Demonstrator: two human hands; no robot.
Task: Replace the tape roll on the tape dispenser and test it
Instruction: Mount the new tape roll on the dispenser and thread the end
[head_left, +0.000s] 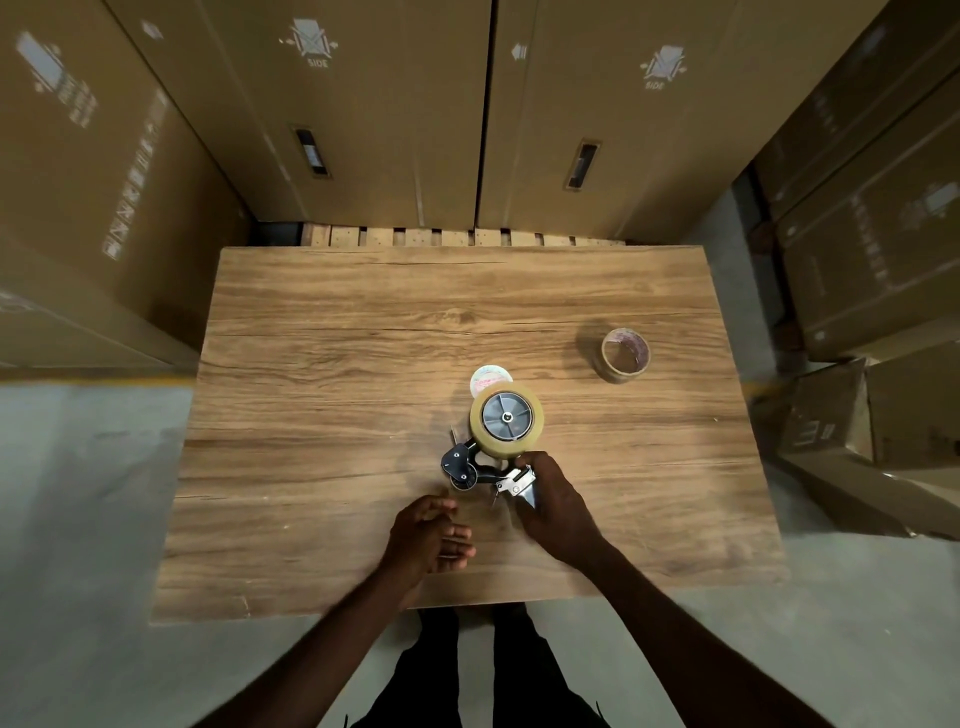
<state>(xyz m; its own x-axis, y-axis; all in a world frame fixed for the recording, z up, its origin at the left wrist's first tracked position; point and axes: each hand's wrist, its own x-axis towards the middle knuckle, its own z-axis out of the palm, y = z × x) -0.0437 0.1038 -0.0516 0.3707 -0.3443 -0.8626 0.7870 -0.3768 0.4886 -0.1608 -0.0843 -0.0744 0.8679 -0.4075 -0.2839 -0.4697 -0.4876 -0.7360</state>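
Note:
A hand-held tape dispenser (470, 470) lies over the wooden table (337, 395), with a full tan tape roll (506, 418) mounted on its grey hub. My right hand (553, 501) is closed around the dispenser's handle. My left hand (428, 535) hovers just left of it, fingers loosely curled and holding nothing. A nearly used-up tape core (625, 355) stands on the table to the far right. A small round white label disc (488, 378) lies flat just behind the mounted roll.
Tall cardboard boxes (363, 114) stand behind the table and to the left, and more boxes (872, 260) are stacked on the right. A wooden pallet edge (457, 236) shows under the back boxes. My legs are at the table's near edge.

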